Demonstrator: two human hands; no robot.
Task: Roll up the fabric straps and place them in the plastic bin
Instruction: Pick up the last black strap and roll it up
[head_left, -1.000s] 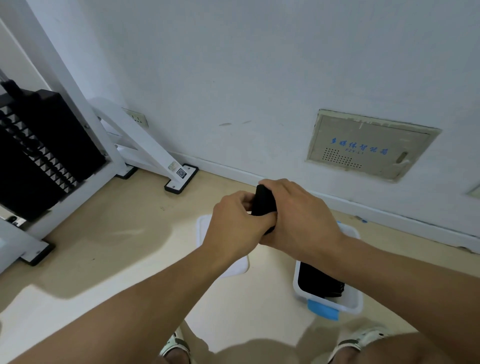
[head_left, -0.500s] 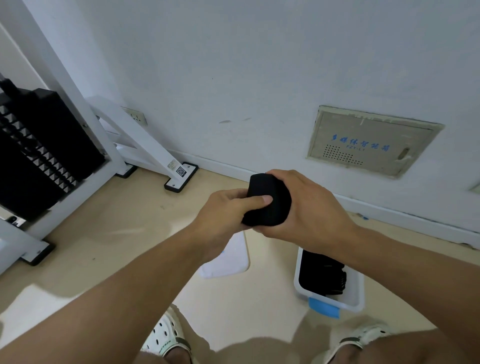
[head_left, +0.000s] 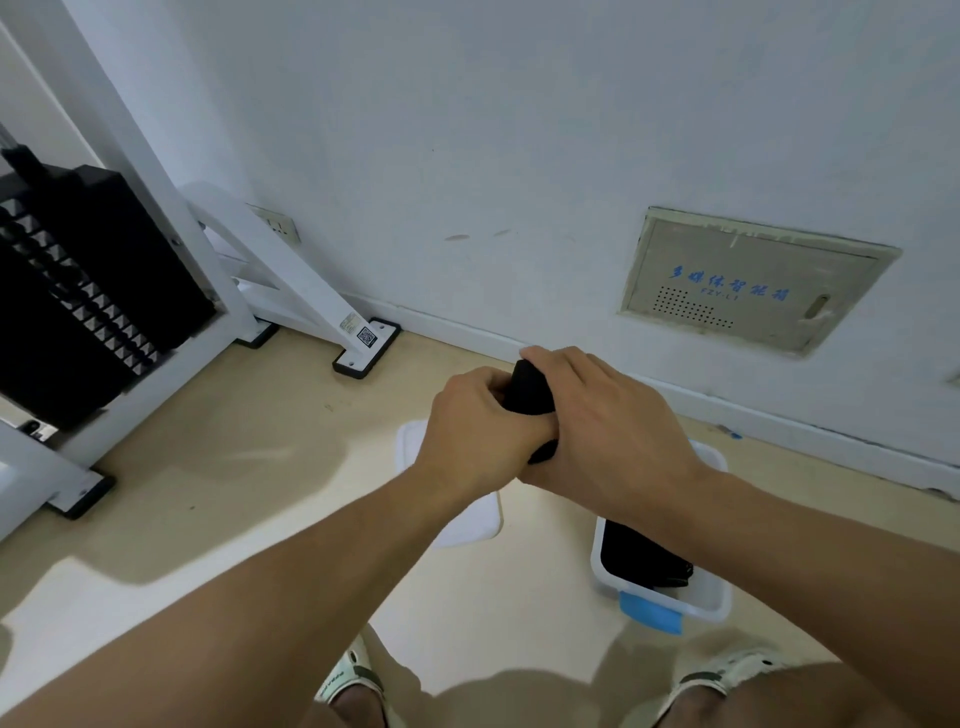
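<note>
pale beige floor (head_left: 249, 467) runs up to a white wall (head_left: 519, 130), with a white machine frame and its black weight stack (head_left: 78, 291) at about 9 o'clock and a beige wall panel (head_left: 748, 280) at about 2 o'clock

near the centre of the view, both hands meet around a black fabric strap (head_left: 527, 389). the left hand (head_left: 470, 428) has its fingers curled onto the strap from the 9 o'clock side, and the right hand (head_left: 618, 431) wraps over it from the 3 o'clock side, so only a dark rounded bundle shows between them, with a small dark bit peeking out below at (head_left: 543, 451). it looks soft, matte and already wound into a compact roll; whether a loose tail is left cannot be told, as the hands cover most of it

at about 5 o'clock from the hands the white plastic bin (head_left: 722, 603) sits on the floor, with a blue latch (head_left: 649, 613) on its near side and dark straps (head_left: 644, 561) already inside. a white lid (head_left: 467, 525) lies flat on the floor beside it, partly under the left forearm

judging by this, some straps are stowed, this one seems nearly rolled, and it has yet to go down into the bin
</note>
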